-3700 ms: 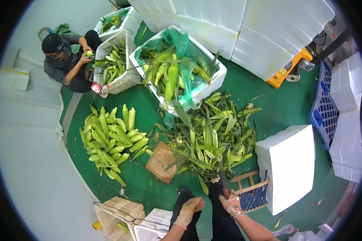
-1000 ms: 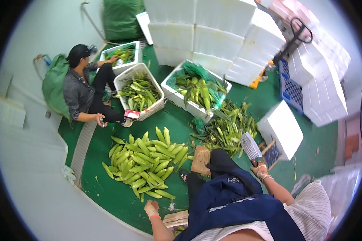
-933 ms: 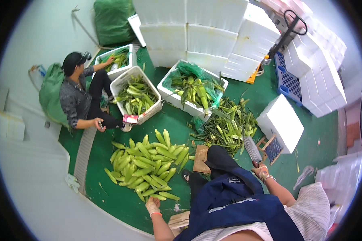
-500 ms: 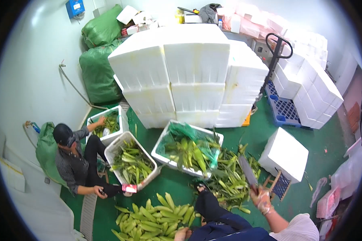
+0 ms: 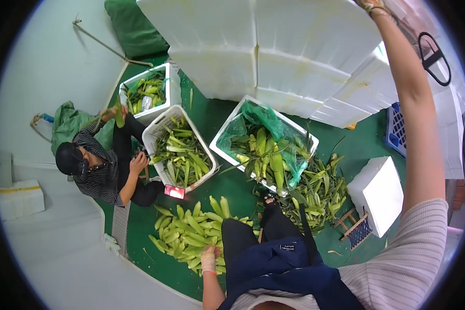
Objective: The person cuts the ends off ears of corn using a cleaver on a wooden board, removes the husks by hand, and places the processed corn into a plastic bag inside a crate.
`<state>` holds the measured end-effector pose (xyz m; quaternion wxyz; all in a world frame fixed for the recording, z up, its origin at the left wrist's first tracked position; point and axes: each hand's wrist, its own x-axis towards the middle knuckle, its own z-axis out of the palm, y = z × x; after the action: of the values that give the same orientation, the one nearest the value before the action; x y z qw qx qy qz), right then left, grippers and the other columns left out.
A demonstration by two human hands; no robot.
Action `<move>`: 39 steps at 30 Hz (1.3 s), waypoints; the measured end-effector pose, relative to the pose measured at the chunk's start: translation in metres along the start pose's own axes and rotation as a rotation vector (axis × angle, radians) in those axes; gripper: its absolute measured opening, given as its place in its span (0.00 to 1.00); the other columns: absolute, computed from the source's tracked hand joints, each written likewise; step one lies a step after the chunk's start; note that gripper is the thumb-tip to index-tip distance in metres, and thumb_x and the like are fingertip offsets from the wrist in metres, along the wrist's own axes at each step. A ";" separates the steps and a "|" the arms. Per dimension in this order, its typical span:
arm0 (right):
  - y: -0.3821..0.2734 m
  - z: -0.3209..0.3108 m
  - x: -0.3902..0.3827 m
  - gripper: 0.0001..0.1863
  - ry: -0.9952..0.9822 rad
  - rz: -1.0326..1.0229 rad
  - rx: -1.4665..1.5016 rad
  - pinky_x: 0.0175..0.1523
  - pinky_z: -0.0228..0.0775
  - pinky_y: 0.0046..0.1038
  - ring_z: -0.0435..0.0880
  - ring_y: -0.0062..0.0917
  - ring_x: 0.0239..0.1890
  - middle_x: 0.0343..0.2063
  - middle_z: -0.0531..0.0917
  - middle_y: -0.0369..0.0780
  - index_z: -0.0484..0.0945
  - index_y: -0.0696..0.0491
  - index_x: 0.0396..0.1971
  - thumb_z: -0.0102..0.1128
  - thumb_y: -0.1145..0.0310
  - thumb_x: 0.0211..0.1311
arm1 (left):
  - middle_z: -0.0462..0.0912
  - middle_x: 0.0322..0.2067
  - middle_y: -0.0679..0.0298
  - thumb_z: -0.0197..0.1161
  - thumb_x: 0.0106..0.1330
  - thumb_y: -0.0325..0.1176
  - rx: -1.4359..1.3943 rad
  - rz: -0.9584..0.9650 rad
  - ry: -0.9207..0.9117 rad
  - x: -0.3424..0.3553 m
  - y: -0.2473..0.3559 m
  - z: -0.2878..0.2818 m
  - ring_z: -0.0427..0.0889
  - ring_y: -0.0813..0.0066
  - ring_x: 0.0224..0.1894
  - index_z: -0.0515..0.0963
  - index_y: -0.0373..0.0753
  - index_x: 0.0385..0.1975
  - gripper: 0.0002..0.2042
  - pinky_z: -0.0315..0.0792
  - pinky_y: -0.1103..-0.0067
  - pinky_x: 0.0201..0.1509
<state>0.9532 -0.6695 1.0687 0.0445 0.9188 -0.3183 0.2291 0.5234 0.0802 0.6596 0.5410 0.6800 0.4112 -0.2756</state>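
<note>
My right arm is raised across the right side, and my right hand (image 5: 372, 5) is at the top edge by the stacked white foam boxes (image 5: 305, 62). Its fingers are partly cut off, so its hold cannot be made out. My left hand (image 5: 210, 257), in a pale glove, hangs low beside my thigh over the heap of light green husked-looking corn ears (image 5: 183, 232). Its fingers look curled; what they hold, if anything, is hidden. In front of me stands a white foam box (image 5: 227, 152) with unpeeled corn and green netting. Stripped husks (image 5: 323, 194) lie to its right.
At left a seated co-worker (image 5: 95, 170) lifts a corn ear (image 5: 120, 116) beside a white crate (image 5: 204, 183) of husks and a foam box (image 5: 175, 88). A small stool (image 5: 357, 231), a tipped foam box (image 5: 380, 194) and a blue pallet (image 5: 395, 129) stand at right. A lit phone (image 5: 174, 191) is by the crate.
My right hand has swung up from the husks to the top of the view; the large blade it held is out of sight. The view has shifted. The co-worker has lifted a corn ear.
</note>
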 end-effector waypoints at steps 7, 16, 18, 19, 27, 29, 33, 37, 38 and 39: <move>0.007 0.058 0.030 0.18 0.604 -0.373 0.031 0.48 0.73 0.39 0.81 0.42 0.41 0.38 0.81 0.48 0.77 0.53 0.46 0.62 0.68 0.53 | 0.78 0.21 0.56 0.52 0.60 0.38 0.922 0.278 -0.068 0.079 0.013 -0.033 0.78 0.58 0.27 0.76 0.39 0.18 0.13 0.70 0.65 0.33; -0.073 0.196 -0.525 0.08 -1.020 0.206 0.464 0.38 0.71 0.36 0.78 0.36 0.32 0.29 0.77 0.45 0.71 0.58 0.34 0.56 0.70 0.59 | 0.81 0.36 0.46 0.57 0.59 0.38 1.234 0.919 -0.213 0.328 0.222 0.170 0.80 0.50 0.39 0.77 0.33 0.41 0.16 0.72 0.65 0.46; -0.094 0.241 -0.647 0.11 -0.935 0.187 0.492 0.39 0.72 0.33 0.78 0.32 0.31 0.28 0.77 0.42 0.72 0.56 0.35 0.62 0.71 0.53 | 0.81 0.36 0.46 0.59 0.57 0.38 0.899 0.623 -0.246 0.377 0.281 0.232 0.79 0.50 0.41 0.77 0.32 0.43 0.18 0.72 0.66 0.48; -0.134 0.251 -0.666 0.12 -1.023 0.320 0.541 0.40 0.72 0.33 0.78 0.32 0.32 0.28 0.77 0.42 0.72 0.55 0.36 0.63 0.70 0.52 | 0.80 0.40 0.45 0.59 0.56 0.39 0.950 0.609 -0.244 0.408 0.296 0.233 0.79 0.49 0.44 0.77 0.32 0.44 0.19 0.71 0.66 0.51; -0.258 0.357 -0.705 0.16 -1.288 0.901 0.704 0.47 0.72 0.32 0.81 0.39 0.42 0.34 0.81 0.47 0.74 0.57 0.38 0.63 0.61 0.55 | 0.77 0.49 0.43 0.61 0.56 0.43 1.323 0.804 -0.336 0.515 0.366 0.388 0.76 0.50 0.53 0.74 0.29 0.51 0.27 0.69 0.69 0.58; -0.258 0.385 -0.704 0.16 -1.109 1.212 0.874 0.45 0.71 0.29 0.81 0.34 0.39 0.32 0.81 0.45 0.74 0.58 0.37 0.62 0.62 0.56 | 0.80 0.45 0.47 0.65 0.55 0.44 1.285 0.833 -0.340 0.532 0.366 0.420 0.79 0.54 0.50 0.72 0.28 0.53 0.30 0.70 0.72 0.55; -0.225 0.435 -0.749 0.16 -0.807 1.625 0.809 0.46 0.70 0.29 0.81 0.31 0.40 0.35 0.82 0.44 0.75 0.59 0.39 0.63 0.63 0.57 | 0.81 0.44 0.46 0.66 0.54 0.43 1.194 0.833 -0.370 0.553 0.370 0.467 0.81 0.56 0.47 0.71 0.27 0.53 0.31 0.71 0.73 0.54; -0.206 0.418 -0.738 0.11 -0.826 1.468 0.852 0.45 0.69 0.24 0.77 0.24 0.40 0.33 0.79 0.41 0.74 0.58 0.39 0.58 0.68 0.61 | 0.82 0.39 0.48 0.61 0.59 0.49 1.254 0.585 -0.452 0.560 0.351 0.449 0.81 0.58 0.41 0.77 0.27 0.43 0.26 0.70 0.71 0.48; -0.202 0.414 -0.759 0.12 -0.815 1.391 0.857 0.44 0.71 0.27 0.80 0.29 0.38 0.31 0.80 0.43 0.74 0.58 0.38 0.60 0.68 0.58 | 0.82 0.40 0.48 0.59 0.60 0.52 1.155 0.559 -0.504 0.546 0.328 0.449 0.81 0.58 0.41 0.78 0.27 0.41 0.27 0.70 0.72 0.48; -0.198 0.416 -0.770 0.12 -0.807 1.299 0.876 0.42 0.73 0.30 0.83 0.35 0.35 0.29 0.82 0.45 0.74 0.58 0.37 0.62 0.68 0.56 | 0.82 0.40 0.48 0.57 0.62 0.55 1.050 0.539 -0.537 0.538 0.315 0.442 0.80 0.58 0.42 0.78 0.27 0.39 0.29 0.69 0.72 0.49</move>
<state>0.7034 -0.1720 0.3647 -0.5668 0.5015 -0.6529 -0.0316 1.0984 -0.2288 0.2625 0.2706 0.8409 -0.1130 -0.4548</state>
